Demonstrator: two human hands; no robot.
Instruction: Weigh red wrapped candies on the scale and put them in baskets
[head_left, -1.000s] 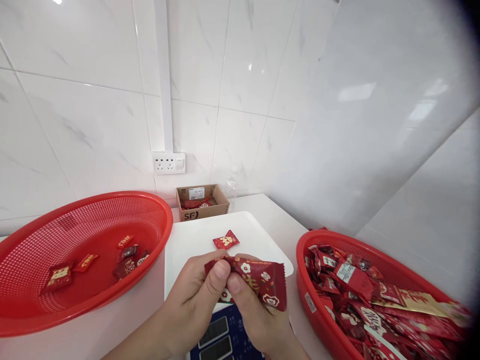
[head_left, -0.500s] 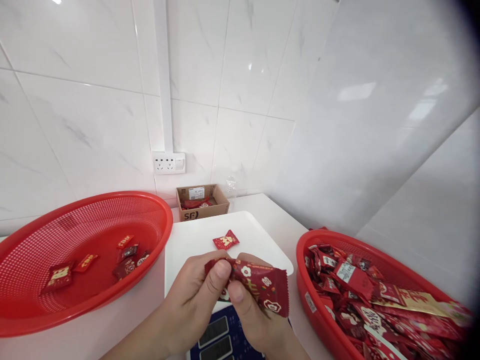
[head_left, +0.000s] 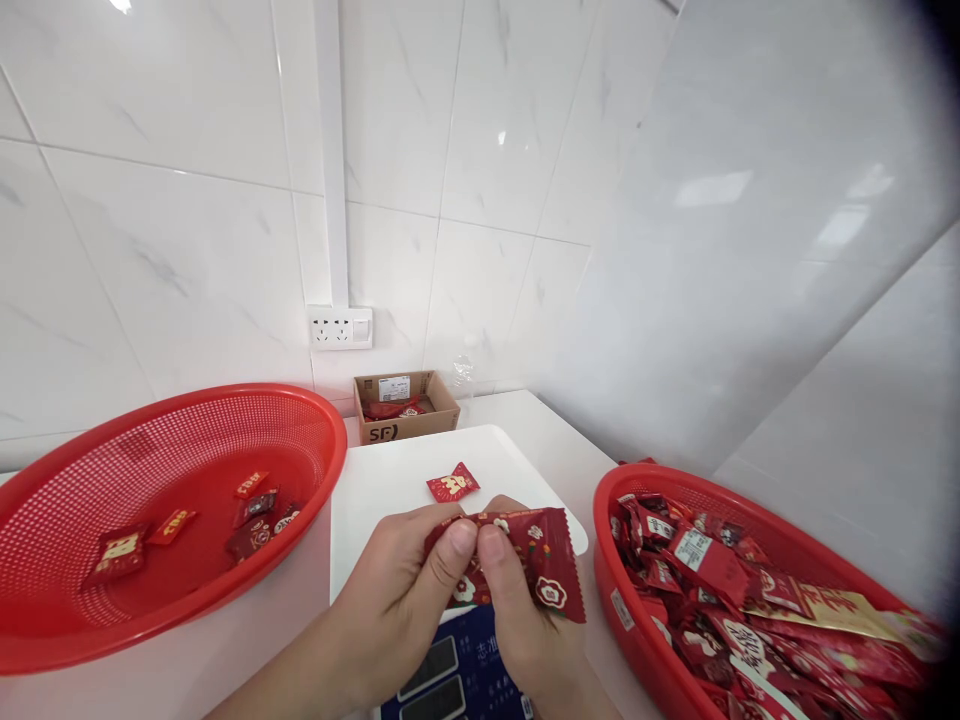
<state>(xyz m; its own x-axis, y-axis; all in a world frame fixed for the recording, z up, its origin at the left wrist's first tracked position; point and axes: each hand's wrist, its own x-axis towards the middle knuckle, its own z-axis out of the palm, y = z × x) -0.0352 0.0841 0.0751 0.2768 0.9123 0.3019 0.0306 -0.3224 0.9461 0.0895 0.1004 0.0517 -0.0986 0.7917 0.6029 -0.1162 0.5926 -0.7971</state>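
A dark red snack packet [head_left: 544, 570] printed with white flowers is gripped by both hands above a scale. My left hand [head_left: 412, 575] is closed on its left part, thumb on top. Close beside it, my right hand [head_left: 517, 600] is closed on the middle, its thumb next to the left one. The packet's right end with its jagged edge sticks out past the right hand. Fingers behind the packet are hidden. Beyond the hands, a small red wrapped candy [head_left: 453, 483] lies on the white scale platform [head_left: 480, 450]. Part of the scale's blue panel [head_left: 480, 665] shows below.
On the left stands a red perforated basket [head_left: 330, 440] with several wrapped sweets. Another red basket [head_left: 611, 560], heaped with red packets, stands on the right. A small cardboard box [head_left: 420, 428] holding red packets sits by the tiled wall, below a socket [head_left: 340, 328].
Both thumbs have come closer together on the packet. The packet has turned slightly in the hands, and my right hand has shifted a little up.
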